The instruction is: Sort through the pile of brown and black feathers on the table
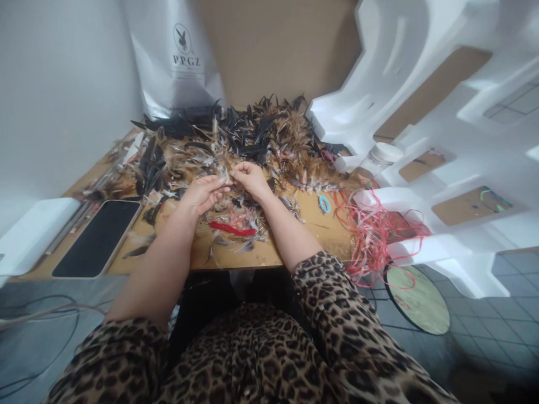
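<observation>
My left hand (205, 193) and my right hand (250, 180) meet above the middle of the table, both pinched closed. Between their fingertips is a small feather (226, 173), pale and brownish, partly hidden by the fingers. Piles of black feathers (252, 132) and brown feathers (292, 134) lie just beyond my hands. Below them, a bundle of red cord (232, 228) rests among loose feather bits near the table's front edge.
A phone (99, 238) and a white box (37, 233) lie at the left. On the right are a blue ring (324, 204), tangled pink strings (374, 230), a lidded jar (381, 156) and white foam packing (421, 84). A silver bag (177, 62) stands behind.
</observation>
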Motion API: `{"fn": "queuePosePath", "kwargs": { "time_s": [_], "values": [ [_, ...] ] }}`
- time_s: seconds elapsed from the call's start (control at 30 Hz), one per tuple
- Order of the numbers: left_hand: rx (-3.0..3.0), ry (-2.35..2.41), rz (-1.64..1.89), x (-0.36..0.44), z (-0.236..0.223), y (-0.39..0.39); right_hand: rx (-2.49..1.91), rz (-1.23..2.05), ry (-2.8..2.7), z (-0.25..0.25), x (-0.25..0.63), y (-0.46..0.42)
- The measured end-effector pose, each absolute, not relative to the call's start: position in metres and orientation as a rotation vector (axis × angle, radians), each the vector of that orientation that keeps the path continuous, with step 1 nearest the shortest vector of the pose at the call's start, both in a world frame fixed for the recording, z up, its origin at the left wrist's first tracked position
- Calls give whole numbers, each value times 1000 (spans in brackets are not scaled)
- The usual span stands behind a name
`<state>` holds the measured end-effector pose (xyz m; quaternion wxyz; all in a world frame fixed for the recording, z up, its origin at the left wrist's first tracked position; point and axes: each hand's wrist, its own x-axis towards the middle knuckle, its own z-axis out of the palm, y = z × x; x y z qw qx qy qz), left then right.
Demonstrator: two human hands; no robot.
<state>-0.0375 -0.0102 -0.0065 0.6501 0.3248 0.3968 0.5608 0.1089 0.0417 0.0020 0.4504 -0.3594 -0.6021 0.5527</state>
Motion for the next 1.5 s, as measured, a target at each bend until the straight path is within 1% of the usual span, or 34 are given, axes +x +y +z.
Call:
{"fn": "queuePosePath", "kwargs": {
  "time_s": [0.33, 0.47, 0.6, 0.73, 0.97, 1.3, 1.5],
  "values": [
    [537, 862, 1429, -42, -2, -7, -873, 1577, -1309, -5, 114, 50],
    [455, 749, 1456, -47, 0, -7, -884, 1620, -1432, -7, 125, 57],
    [447, 684, 1421, -47, 2, -10, -979, 1564, -1628, -3, 128, 55],
    [474, 669, 1354, -44, 3, -12, -901, 1539, -1564, 4, 123, 47],
    [586, 688, 1270, -42, -3, -11, -711, 1712, -1426, 3, 109, 39],
    [776, 915, 1305, -40, -7, -10, -848, 1452, -1469, 3, 112, 42],
    [823, 987, 1309, -38, -7, -10, -866, 1389, -1527, 4, 110, 40]
  ]
}}
